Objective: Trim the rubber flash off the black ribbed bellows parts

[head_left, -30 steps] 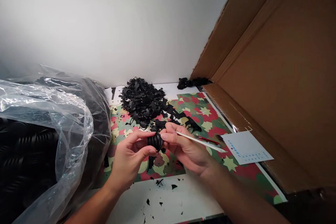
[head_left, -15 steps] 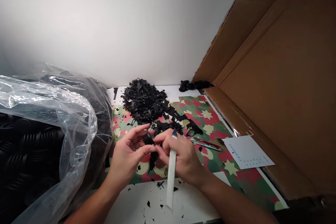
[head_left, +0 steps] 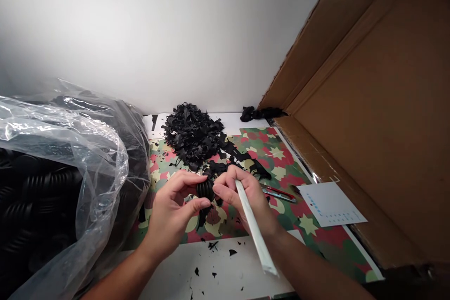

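Camouflage-patterned sheet [head_left: 330, 239] underneath, left hand [head_left: 172, 208] pinching ribbed black part [head_left: 205, 189], right hand [head_left: 260, 206] gripping white stick [head_left: 254, 229] beside it

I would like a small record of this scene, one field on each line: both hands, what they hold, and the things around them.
Left hand: holds a black ribbed piece between thumb and fingers
Right hand: holds a white stick; fingertips at the piece's edge, contact unclear
Beyond hands: pile of black scraps
Picture left: clear plastic bag with black ribbed pieces
Picture right: white card with blue marks, cardboard
Surface: patterned sheet
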`<state>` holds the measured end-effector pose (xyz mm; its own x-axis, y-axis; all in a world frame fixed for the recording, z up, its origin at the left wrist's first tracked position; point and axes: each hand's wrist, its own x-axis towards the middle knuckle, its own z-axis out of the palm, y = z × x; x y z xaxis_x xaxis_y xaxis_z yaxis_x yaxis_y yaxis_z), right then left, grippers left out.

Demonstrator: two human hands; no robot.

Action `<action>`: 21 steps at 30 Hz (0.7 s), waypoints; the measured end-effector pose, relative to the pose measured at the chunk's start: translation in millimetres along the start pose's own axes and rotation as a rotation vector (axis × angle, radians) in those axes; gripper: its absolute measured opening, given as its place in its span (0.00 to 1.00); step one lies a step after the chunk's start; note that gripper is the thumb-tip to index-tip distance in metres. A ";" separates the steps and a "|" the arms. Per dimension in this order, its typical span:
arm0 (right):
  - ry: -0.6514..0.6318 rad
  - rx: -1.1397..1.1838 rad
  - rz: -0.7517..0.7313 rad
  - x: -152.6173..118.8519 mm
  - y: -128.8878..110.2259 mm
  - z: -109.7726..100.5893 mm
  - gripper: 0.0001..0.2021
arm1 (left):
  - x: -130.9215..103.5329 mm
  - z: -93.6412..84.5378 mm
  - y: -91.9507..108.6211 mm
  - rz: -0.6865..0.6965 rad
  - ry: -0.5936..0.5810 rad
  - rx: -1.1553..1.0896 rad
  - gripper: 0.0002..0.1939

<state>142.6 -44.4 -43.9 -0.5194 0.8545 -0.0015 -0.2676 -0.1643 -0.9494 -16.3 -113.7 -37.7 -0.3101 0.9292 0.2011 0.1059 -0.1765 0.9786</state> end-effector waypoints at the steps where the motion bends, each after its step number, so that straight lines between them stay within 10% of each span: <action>1: 0.000 0.036 0.010 0.1 0.3 -0.2 0.23 | 0.1 0.2 0.9 -0.019 -0.001 -0.027 0.11; 15: -0.021 0.140 0.138 0.9 -0.5 2.3 0.27 | 1.3 -2.7 4.9 0.041 0.054 0.089 0.03; 21: 0.085 -0.207 -0.159 1.6 -1.7 -13.0 0.18 | 2.0 -8.8 4.9 0.084 0.038 0.238 0.03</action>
<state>152.7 -36.3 -46.4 -0.4122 0.9010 0.1350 -0.1645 0.0722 -0.9837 -24.6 -115.6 -32.1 -0.3256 0.9010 0.2868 0.3503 -0.1667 0.9217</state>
